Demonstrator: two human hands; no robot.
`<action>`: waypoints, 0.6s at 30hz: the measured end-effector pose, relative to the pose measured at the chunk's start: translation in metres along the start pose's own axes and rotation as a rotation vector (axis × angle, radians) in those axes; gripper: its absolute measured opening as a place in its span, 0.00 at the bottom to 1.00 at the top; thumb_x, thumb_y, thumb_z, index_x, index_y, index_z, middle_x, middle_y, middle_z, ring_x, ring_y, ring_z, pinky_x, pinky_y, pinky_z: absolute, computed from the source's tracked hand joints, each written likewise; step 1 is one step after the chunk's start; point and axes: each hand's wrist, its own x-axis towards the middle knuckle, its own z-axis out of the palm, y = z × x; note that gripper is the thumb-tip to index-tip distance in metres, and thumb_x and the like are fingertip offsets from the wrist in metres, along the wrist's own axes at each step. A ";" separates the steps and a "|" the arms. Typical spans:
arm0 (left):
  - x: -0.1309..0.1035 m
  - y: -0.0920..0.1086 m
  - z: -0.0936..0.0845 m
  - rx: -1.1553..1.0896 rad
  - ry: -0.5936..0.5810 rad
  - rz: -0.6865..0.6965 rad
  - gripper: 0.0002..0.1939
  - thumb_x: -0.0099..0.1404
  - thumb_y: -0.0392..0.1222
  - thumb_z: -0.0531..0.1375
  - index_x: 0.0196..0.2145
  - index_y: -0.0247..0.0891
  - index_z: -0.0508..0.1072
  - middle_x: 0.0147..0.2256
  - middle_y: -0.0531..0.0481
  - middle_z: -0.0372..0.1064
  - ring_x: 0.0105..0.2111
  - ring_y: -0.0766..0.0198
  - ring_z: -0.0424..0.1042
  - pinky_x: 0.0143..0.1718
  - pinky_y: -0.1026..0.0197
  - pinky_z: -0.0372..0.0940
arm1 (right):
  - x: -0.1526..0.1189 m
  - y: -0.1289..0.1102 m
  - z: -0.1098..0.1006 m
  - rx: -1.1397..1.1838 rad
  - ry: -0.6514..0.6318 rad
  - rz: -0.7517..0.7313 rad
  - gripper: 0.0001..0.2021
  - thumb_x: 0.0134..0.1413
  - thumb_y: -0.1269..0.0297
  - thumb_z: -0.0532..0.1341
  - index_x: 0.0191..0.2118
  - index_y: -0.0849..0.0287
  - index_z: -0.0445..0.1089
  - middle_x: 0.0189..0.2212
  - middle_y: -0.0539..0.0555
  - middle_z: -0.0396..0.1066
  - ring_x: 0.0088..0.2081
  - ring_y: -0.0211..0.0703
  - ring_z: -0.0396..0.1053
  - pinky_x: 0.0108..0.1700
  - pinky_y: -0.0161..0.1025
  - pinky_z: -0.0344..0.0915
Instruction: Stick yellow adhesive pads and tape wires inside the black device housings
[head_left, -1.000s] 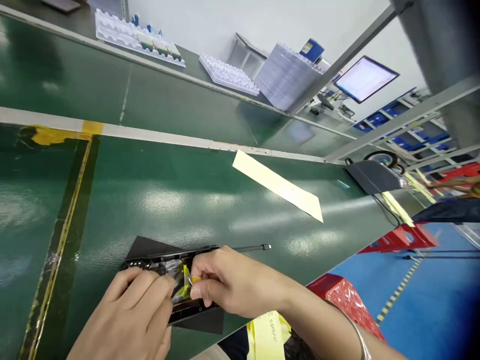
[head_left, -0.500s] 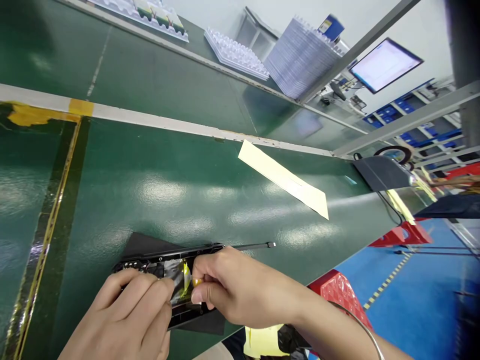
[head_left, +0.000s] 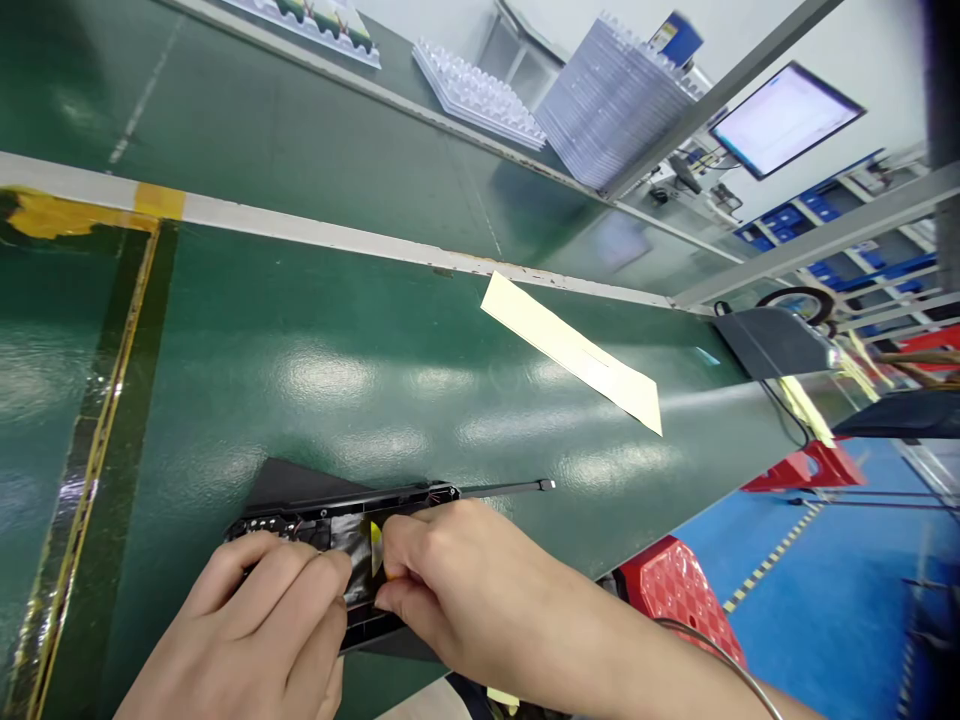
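Note:
A long black device housing (head_left: 352, 505) lies open-faced at the bench's near edge, with small electronic parts at its left end and a silver-grey panel (head_left: 352, 545) in the middle. My left hand (head_left: 259, 615) wraps over its left part, fingertips on the panel. My right hand (head_left: 450, 570) is closed in a pinch at the right part, seemingly on a yellow strip (head_left: 376, 545) standing up from the housing; the fingers hide most of it. A thin black cable (head_left: 510, 489) with a small end piece sticks out to the right. Beneath the housing is a dark sheet (head_left: 277, 485).
On the green bench (head_left: 322, 330) lies a pale yellow paper strip (head_left: 574, 350). Behind a white rail are clear plastic trays (head_left: 480, 95) and a tall tray stack (head_left: 611, 100). A dark grey object (head_left: 772, 340) stands right; a red stool (head_left: 679, 590) is below the edge.
My right hand has shifted slightly left and lower over the housing. Less of the yellow strip shows, and it is less spread out. My left hand keeps its hold.

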 end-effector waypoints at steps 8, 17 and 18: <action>-0.003 0.001 0.001 -0.026 -0.019 -0.032 0.15 0.68 0.29 0.49 0.28 0.34 0.72 0.30 0.48 0.69 0.35 0.60 0.64 0.43 0.52 0.56 | 0.000 -0.002 0.009 -0.338 0.145 -0.142 0.13 0.51 0.70 0.68 0.25 0.57 0.62 0.23 0.48 0.66 0.23 0.39 0.58 0.21 0.42 0.43; -0.007 0.000 0.003 -0.042 0.026 -0.032 0.11 0.66 0.27 0.51 0.32 0.32 0.72 0.34 0.46 0.71 0.37 0.59 0.65 0.45 0.49 0.57 | -0.014 0.005 0.029 -0.334 0.456 -0.173 0.04 0.61 0.67 0.61 0.34 0.58 0.68 0.28 0.55 0.68 0.29 0.44 0.64 0.27 0.39 0.57; -0.008 0.000 0.004 -0.047 0.028 -0.032 0.10 0.66 0.27 0.51 0.32 0.33 0.72 0.35 0.46 0.71 0.37 0.58 0.65 0.45 0.49 0.57 | -0.017 0.006 0.031 -0.316 0.467 -0.177 0.03 0.61 0.67 0.60 0.35 0.58 0.68 0.28 0.55 0.68 0.29 0.45 0.65 0.29 0.39 0.58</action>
